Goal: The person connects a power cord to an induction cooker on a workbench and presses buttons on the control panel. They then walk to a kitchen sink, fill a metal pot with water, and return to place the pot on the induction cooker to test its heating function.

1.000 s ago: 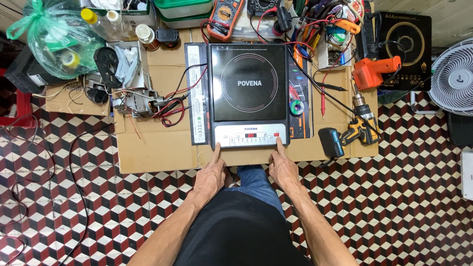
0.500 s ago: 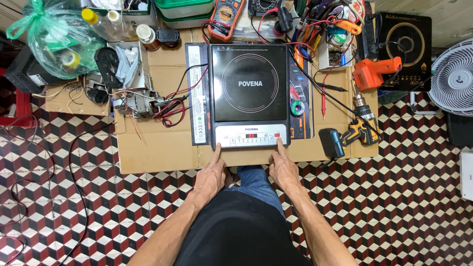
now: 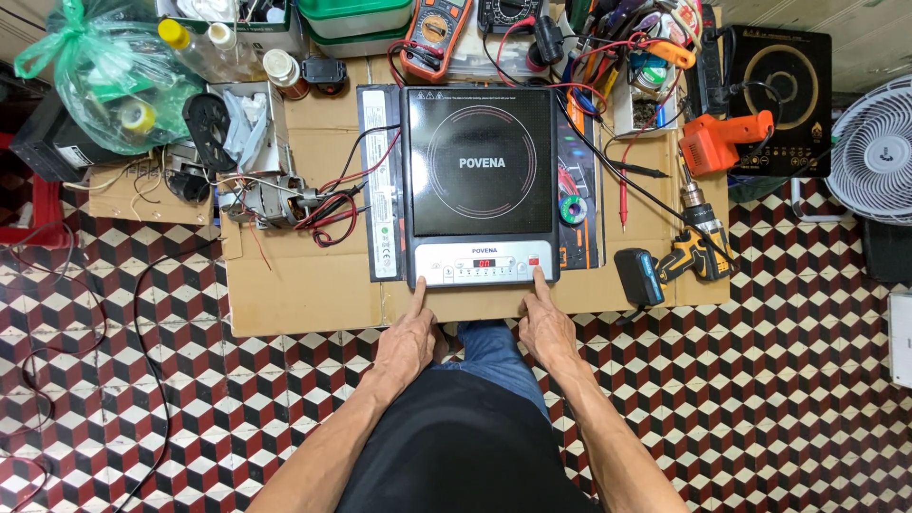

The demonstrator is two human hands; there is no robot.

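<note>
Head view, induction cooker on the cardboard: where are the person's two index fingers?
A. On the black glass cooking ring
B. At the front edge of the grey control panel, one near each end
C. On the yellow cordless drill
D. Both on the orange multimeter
B: the left hand and right hand each stretch an index finger to the front edge of the induction cooker, by its control panel.

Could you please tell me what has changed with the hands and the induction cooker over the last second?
Nothing has visibly changed. The left hand and the right hand rest on the cardboard sheet as before, each index fingertip at the front edge of the induction cooker, which has not shifted. The cordless drill and the orange tool lie where they were.
</note>
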